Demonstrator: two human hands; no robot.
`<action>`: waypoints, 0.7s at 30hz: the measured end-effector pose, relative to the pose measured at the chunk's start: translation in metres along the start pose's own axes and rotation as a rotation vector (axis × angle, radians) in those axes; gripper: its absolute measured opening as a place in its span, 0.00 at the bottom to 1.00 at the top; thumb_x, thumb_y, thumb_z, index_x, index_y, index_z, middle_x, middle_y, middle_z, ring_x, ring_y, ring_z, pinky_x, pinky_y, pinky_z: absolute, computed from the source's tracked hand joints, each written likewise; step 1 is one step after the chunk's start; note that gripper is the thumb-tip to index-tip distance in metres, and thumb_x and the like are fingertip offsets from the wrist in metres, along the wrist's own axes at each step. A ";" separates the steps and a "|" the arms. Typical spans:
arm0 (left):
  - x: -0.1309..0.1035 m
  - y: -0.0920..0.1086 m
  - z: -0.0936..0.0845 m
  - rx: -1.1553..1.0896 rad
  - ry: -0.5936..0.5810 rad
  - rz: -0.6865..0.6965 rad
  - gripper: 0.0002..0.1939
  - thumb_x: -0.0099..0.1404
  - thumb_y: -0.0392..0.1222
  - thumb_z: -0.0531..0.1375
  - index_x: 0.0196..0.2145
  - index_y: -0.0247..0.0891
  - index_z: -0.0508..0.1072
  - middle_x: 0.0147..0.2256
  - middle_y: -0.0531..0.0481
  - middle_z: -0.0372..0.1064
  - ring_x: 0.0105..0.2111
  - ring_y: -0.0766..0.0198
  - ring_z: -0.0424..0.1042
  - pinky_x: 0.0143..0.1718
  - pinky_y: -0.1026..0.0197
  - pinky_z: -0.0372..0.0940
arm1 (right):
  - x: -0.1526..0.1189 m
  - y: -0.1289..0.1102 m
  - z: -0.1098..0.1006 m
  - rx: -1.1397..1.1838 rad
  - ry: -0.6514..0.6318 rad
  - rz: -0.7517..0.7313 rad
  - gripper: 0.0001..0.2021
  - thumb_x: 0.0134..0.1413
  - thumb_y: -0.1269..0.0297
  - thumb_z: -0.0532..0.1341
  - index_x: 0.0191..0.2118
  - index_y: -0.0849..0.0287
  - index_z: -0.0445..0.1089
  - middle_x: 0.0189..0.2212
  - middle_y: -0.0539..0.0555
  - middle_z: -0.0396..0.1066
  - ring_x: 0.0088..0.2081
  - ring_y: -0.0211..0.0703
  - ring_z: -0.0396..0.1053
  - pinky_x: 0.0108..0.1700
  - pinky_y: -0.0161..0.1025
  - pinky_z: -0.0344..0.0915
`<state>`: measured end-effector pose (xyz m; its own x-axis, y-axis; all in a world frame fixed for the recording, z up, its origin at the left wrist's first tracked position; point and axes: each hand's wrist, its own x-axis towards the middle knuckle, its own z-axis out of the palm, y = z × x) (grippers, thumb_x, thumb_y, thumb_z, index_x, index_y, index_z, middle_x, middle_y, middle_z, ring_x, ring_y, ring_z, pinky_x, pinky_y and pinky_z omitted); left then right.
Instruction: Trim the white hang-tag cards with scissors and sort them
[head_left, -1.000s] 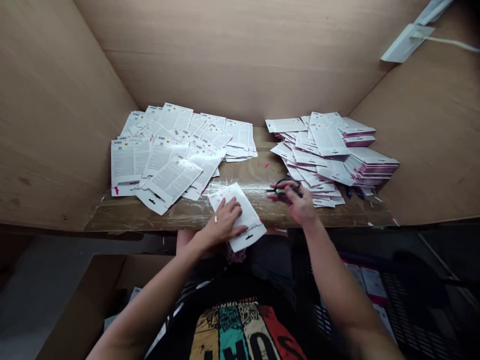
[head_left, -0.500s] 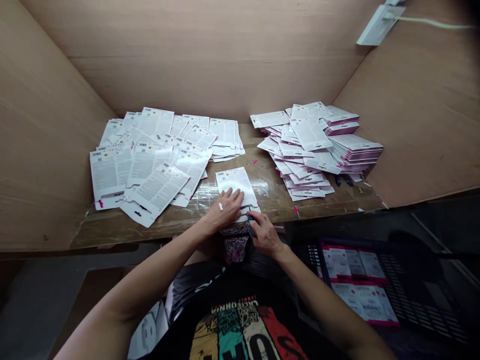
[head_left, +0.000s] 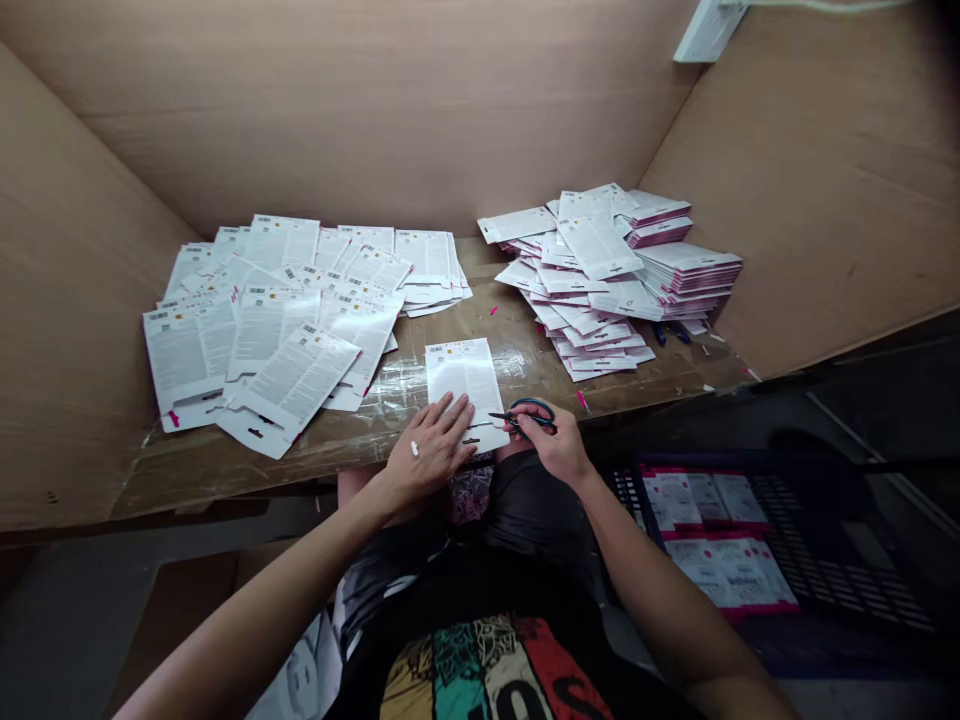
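Note:
A white printed card packet lies near the table's front edge, its hang-hole flap toward me. My left hand rests on its lower left part, fingers spread, with a small white bit on the back of the hand. Dark blue-handled scissors are held in my right hand, at the right edge of the packet. Their blades point left over the packet's lower part and look nearly closed.
Many similar packets lie spread on the left of the table. Piled packets stand at the right, by another dark tool. Below right, a dark basket holds pink-and-white packs. Cardboard walls surround the table.
The scissors have turned from pointing away from me to pointing left, with my right hand now beside the packet. My left hand has slid toward the packet's lower left. The whole view has shifted.

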<state>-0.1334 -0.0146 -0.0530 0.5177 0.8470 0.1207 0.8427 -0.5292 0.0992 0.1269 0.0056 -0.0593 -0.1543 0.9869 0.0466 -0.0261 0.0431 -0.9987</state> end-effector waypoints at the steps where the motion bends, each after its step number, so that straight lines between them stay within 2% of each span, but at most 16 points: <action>1: -0.005 0.001 0.004 -0.018 0.004 -0.005 0.34 0.79 0.57 0.55 0.76 0.40 0.59 0.77 0.39 0.52 0.77 0.43 0.49 0.74 0.39 0.54 | 0.000 0.001 0.000 -0.016 -0.004 0.027 0.17 0.64 0.46 0.71 0.43 0.57 0.80 0.39 0.57 0.82 0.39 0.55 0.85 0.39 0.44 0.82; 4: -0.009 0.003 0.009 -0.060 -0.001 -0.024 0.38 0.79 0.61 0.55 0.77 0.40 0.57 0.78 0.39 0.49 0.78 0.42 0.46 0.76 0.37 0.49 | 0.001 0.007 -0.001 -0.008 -0.002 0.067 0.19 0.61 0.44 0.72 0.43 0.57 0.81 0.39 0.58 0.83 0.40 0.57 0.85 0.41 0.46 0.83; 13: -0.005 0.003 0.009 -0.036 -0.008 -0.031 0.37 0.79 0.61 0.53 0.77 0.40 0.57 0.78 0.41 0.49 0.79 0.43 0.46 0.76 0.39 0.49 | 0.003 0.013 0.006 0.028 0.013 0.046 0.19 0.60 0.44 0.72 0.42 0.55 0.81 0.40 0.56 0.83 0.40 0.58 0.85 0.41 0.48 0.84; 17: -0.005 0.003 0.010 -0.054 0.013 -0.028 0.37 0.79 0.60 0.55 0.77 0.43 0.57 0.77 0.42 0.51 0.78 0.44 0.47 0.76 0.40 0.50 | 0.008 0.016 0.006 0.053 0.003 0.040 0.19 0.58 0.44 0.74 0.42 0.56 0.81 0.38 0.56 0.83 0.41 0.58 0.85 0.40 0.47 0.84; 21: -0.004 0.003 0.007 -0.071 0.006 -0.034 0.37 0.78 0.61 0.55 0.76 0.41 0.59 0.77 0.42 0.52 0.78 0.42 0.49 0.75 0.39 0.52 | 0.009 0.018 -0.001 0.139 -0.096 0.085 0.20 0.53 0.45 0.77 0.40 0.58 0.81 0.37 0.56 0.83 0.39 0.55 0.85 0.44 0.49 0.84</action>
<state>-0.1322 -0.0188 -0.0602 0.4882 0.8641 0.1224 0.8468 -0.5030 0.1733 0.1256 0.0152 -0.0766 -0.2551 0.9665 -0.0296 -0.1441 -0.0682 -0.9872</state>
